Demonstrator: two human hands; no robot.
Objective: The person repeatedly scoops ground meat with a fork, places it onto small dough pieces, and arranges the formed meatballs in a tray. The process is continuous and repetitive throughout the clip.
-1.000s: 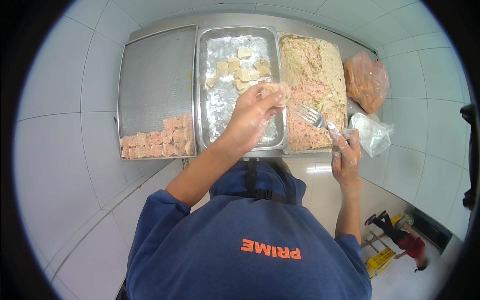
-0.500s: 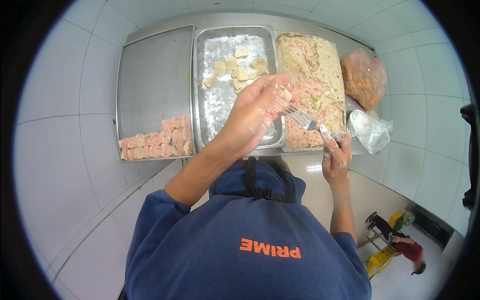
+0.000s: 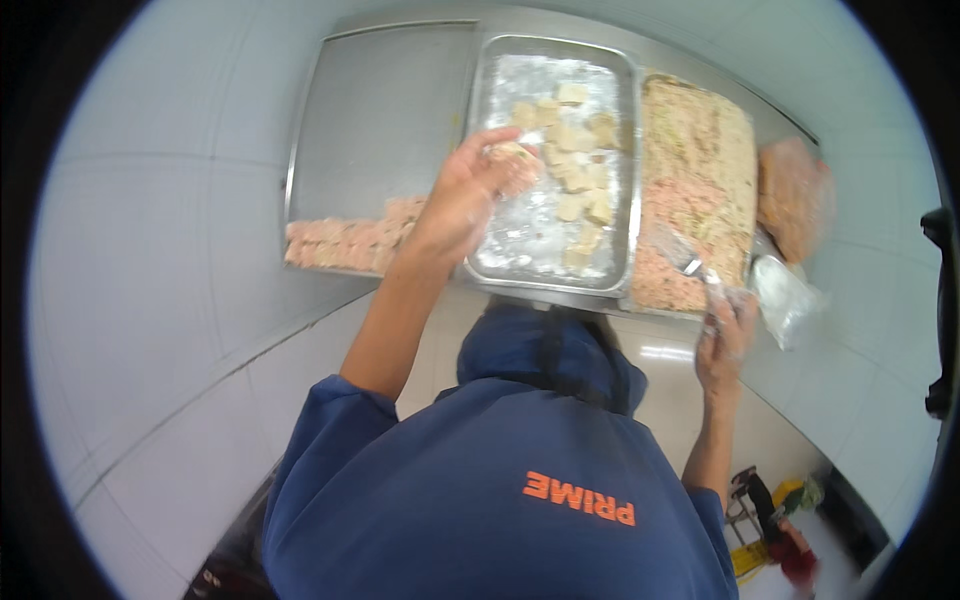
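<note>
My left hand [image 3: 458, 198] is closed around a small pale tofu-like piece with pink minced filling [image 3: 514, 162], above the left edge of the middle metal tray [image 3: 636, 200]. In that tray, pale tofu-like blocks [image 3: 573, 138] lie on white powder. My right hand [image 3: 728, 338] grips a metal fork [image 3: 684, 258] by its handle, with flecks of white on the fingers. The fork's tines are over the pink minced filling [image 3: 690, 190] heaped in the right tray; whether they touch it I cannot tell.
Rows of filled pieces [image 3: 335, 245] line the near side of the left metal tray [image 3: 385, 110]. Right of the filling lie an orange-brown bag [image 3: 795, 198] and a clear plastic bag [image 3: 785, 300]. Tiled walls surround the counter. Another person [image 3: 795, 550] is at the lower right.
My left hand has moved left with the filled piece, away from the fork. My right hand has drawn the fork back from the piece. The whole view has shifted and is blurred.
</note>
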